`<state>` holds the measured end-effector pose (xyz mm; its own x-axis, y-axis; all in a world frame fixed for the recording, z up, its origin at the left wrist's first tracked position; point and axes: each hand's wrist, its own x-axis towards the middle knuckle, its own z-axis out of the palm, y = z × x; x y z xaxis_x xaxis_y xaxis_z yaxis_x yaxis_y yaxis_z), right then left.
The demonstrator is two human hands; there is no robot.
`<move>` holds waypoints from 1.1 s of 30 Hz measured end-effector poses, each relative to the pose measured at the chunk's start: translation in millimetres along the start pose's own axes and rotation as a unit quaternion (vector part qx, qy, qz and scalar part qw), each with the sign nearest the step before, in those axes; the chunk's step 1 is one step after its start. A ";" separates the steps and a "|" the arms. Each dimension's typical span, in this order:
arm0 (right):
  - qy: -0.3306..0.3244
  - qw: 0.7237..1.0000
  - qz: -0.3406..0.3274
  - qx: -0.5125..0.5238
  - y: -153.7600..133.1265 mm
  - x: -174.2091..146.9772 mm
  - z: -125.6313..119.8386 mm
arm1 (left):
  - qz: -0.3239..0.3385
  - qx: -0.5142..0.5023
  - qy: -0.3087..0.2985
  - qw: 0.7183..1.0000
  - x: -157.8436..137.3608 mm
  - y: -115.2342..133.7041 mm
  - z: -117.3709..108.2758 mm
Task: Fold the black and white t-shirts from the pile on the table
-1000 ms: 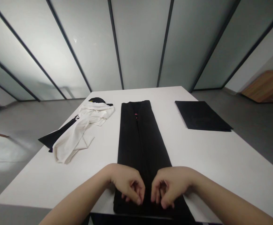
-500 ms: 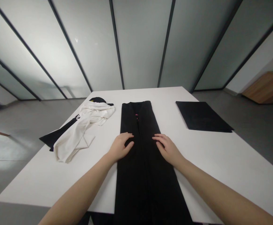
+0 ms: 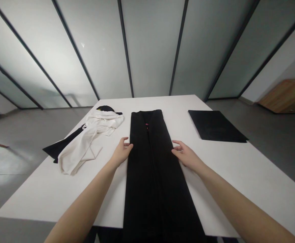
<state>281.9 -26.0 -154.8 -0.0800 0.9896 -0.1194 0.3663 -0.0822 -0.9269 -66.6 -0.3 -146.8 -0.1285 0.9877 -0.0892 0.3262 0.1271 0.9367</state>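
A long black garment (image 3: 150, 172) lies flat down the middle of the white table, folded into a narrow strip. Its far end has a V-shaped opening with small pink marks inside, and its near end runs over the table's front edge. My left hand (image 3: 121, 153) is at the garment's left edge, thumb tip against the cloth, fingers apart. On the opposite side my right hand (image 3: 186, 155) touches the right edge with its thumb, index finger stretched out. Neither hand visibly pinches the fabric.
White clothing (image 3: 85, 138) lies crumpled on the left, over a black cloth piece (image 3: 63, 145). Behind it is a black item with a yellow mark (image 3: 105, 108), perhaps a cap. A folded black cloth (image 3: 215, 125) lies right on the white table (image 3: 228, 182). Frosted panels stand beyond.
Both hands have slid outward from the top of the black garment to its left and right edges. The garment stays in place, and the view shifts slightly.
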 end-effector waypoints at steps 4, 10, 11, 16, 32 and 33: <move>-0.037 0.999 -0.006 -0.031 -2.5 -1.1 -6.5 | -0.055 -0.050 -0.067 0.995 -0.9 9.4 -9.0; -0.088 0.995 0.008 -0.040 -7.7 -4.4 -11.6 | -0.020 -0.037 -0.110 0.993 -1.7 11.7 -12.5; -0.086 0.996 0.008 -0.011 -8.1 -3.8 -11.0 | -0.004 -0.046 -0.104 0.994 -0.7 10.6 -11.5; -0.037 0.977 0.028 0.210 -5.4 12.9 -3.7 | -0.014 -0.181 -0.093 0.979 12.2 5.7 -6.6; 0.057 0.931 0.059 0.355 -21.2 145.0 17.6 | -0.136 -0.385 -0.061 0.911 112.0 27.5 16.9; 0.056 0.933 0.059 0.351 -19.8 146.6 17.6 | -0.131 -0.375 -0.057 0.916 113.8 27.2 20.8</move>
<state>246.6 118.7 -160.2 0.0341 0.9718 -0.2333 -0.3342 -0.2089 -0.9191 -52.9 117.4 -138.5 0.0030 0.9407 -0.3393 -0.4415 0.3057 0.8436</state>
